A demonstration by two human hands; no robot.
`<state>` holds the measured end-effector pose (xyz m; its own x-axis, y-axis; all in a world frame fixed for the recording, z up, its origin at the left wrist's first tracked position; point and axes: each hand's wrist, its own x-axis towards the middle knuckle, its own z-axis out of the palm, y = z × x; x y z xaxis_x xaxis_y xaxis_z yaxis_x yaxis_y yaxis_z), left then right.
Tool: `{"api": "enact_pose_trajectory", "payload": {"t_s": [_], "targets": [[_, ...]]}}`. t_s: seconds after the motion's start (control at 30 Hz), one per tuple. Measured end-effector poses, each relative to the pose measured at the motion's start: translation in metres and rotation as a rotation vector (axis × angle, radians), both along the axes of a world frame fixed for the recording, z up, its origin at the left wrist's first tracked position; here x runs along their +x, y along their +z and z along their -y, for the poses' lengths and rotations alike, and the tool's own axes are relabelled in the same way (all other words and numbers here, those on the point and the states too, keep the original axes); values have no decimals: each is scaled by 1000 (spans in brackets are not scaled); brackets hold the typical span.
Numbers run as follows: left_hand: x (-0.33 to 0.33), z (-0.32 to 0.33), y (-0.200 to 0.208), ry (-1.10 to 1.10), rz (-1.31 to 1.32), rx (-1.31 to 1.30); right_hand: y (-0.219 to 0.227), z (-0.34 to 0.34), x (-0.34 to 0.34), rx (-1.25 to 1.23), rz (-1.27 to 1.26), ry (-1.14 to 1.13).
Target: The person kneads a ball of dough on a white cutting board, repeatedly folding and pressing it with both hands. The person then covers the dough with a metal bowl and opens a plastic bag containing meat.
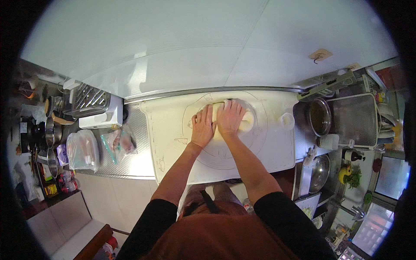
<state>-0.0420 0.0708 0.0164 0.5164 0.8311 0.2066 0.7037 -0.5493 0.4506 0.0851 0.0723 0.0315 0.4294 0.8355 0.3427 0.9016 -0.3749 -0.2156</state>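
A lump of pale dough [247, 122] lies on the cream-coloured kneading mat [164, 130], inside the circles printed on it. My left hand [202, 128] presses on the dough's left part, its fingers bent over it. Beside it, my right hand [230, 117] bears down on the middle of the dough with fingers curled over the far side. Both arms reach straight forward, and the thumbs almost meet. Much of the dough is hidden under my hands. A small clear round container [286, 121] stands on the mat to the right.
Left of the mat, a white appliance [102, 113] and plastic bags [118, 145] rest on the textured metal counter [141, 162]. To the right are a round metal pan [320, 117] and a rectangular rack [353, 121]. A pale wall [182, 65] rises behind the mat.
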Motion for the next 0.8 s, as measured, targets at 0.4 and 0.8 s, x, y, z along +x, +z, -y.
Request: {"api": "enact_pose_trajectory", "payload": {"t_s": [0.4,0.8], "targets": [[22,-20,13,188,23,-154,-3,-33,20,-125,-36,23],[56,134,23,-99,223,121,9,195,48,375,-316,239]]}}
